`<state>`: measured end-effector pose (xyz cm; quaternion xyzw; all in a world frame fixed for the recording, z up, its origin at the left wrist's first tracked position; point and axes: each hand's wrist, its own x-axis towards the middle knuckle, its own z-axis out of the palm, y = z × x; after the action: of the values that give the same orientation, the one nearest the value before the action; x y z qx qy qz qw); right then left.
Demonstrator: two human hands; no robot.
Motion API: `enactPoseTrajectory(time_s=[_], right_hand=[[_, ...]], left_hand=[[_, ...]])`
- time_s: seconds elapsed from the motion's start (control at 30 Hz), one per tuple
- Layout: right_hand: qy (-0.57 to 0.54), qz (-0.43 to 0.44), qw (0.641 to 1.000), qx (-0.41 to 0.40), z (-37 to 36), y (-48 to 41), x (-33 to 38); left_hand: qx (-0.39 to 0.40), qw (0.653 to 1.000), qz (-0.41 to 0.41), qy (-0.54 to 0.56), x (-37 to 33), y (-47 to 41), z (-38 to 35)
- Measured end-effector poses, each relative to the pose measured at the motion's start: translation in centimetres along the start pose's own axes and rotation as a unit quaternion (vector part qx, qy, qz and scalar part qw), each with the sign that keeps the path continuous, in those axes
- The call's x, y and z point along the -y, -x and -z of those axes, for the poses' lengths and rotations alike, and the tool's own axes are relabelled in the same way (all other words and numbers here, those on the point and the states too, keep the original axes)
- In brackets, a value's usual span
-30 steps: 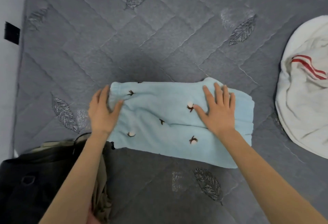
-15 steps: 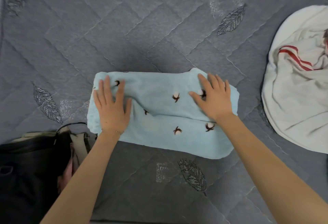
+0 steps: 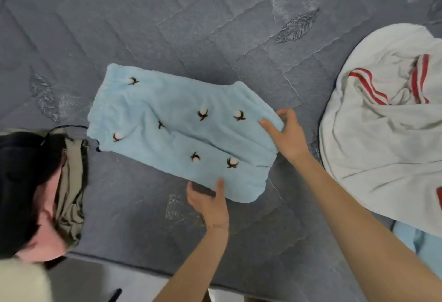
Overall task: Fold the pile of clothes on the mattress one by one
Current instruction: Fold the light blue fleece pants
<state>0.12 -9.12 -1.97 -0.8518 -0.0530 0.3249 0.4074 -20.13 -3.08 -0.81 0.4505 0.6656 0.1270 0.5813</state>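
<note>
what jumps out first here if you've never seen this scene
The light blue garment dotted with cotton-flower prints lies folded in the middle of the grey quilted mattress. The right hand pinches its right edge and the left hand grips its near edge. To the right lies a crumpled white garment with red stripes, and at the left edge a dark pile of clothes.

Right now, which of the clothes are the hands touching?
The light blue piece with cotton flowers; the white red-striped garment and the dark pile lie untouched.
</note>
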Motion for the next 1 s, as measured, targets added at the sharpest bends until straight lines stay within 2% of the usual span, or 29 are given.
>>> enactPoseTrajectory(time_s=[0.1,0.17,0.23,0.33,0.4,0.47,0.57,0.63,0.7,0.83,0.9,1.0], right_hand=[[0.010,0.021,1.000,0.017,0.3,1.0,-0.1],[0.013,0.047,0.999,0.012,0.8,1.8,-0.2],[0.025,0.074,0.997,-0.015,1.5,2.4,-0.5],[0.035,0.102,0.992,-0.059,3.1,3.1,-1.4],[0.057,0.119,0.989,-0.071,4.3,3.3,-2.3],[0.090,0.128,0.985,-0.069,5.1,3.2,-3.1],[0.168,0.152,0.972,-0.060,5.5,2.7,-4.2],[0.194,0.157,0.966,-0.069,5.5,2.5,-4.8],[0.165,0.142,0.973,-0.073,5.4,2.6,-5.2],[0.002,0.018,0.999,-0.043,5.1,3.8,-6.7],[-0.080,-0.046,0.995,-0.034,5.2,4.7,-8.0],[-0.119,-0.065,0.991,0.013,5.5,5.9,-9.1]], left_hand=[[0.092,0.972,0.170,0.132,1.8,3.0,-1.4],[0.094,0.951,0.232,0.182,2.2,3.7,-2.0],[0.057,0.958,0.205,0.193,2.6,4.1,-2.1],[0.020,0.984,0.070,0.164,3.3,5.3,-1.0],[0.004,0.992,0.016,0.124,4.0,5.6,0.3],[-0.005,0.998,-0.013,0.064,4.8,5.4,1.5],[0.024,0.997,-0.055,-0.056,6.0,5.1,2.8],[0.048,0.992,-0.060,-0.103,6.8,4.8,3.3],[0.074,0.987,-0.061,-0.125,7.4,5.1,3.6],[0.055,0.985,-0.028,-0.161,9.7,7.3,3.8],[0.104,0.981,0.010,-0.166,10.5,8.8,3.5],[0.136,0.982,0.051,-0.120,10.6,9.4,2.2]])
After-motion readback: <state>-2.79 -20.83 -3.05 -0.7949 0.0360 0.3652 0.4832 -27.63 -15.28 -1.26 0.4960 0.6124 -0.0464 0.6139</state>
